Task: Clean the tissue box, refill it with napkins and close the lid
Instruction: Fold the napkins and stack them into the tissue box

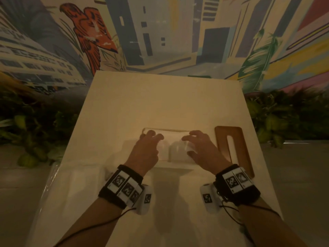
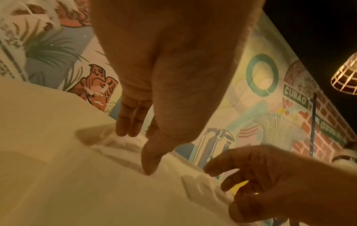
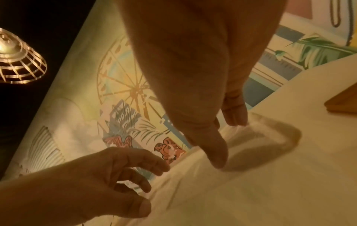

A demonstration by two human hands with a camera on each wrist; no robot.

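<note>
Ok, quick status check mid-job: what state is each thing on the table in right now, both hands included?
Tissue box: clear, lid off, open top, upright on the table, napkins inside.
Napkins: white stack in the box, under both hands.
Wooden lid: off, flat on the table right of the box, slot up.
Left hand: over the box, fingers loosely curled, gripping nothing.
Right hand: over the box, fingers spread, gripping nothing.
Plastic pack: lying at the table's near left edge.

Head camera looks steeply down from above at a white table (image 1: 160, 104), mural wall (image 1: 160, 32) beyond. Each wrist camera sits low, close behind its own hand, facing the far wall; both catch the opposite hand.
</note>
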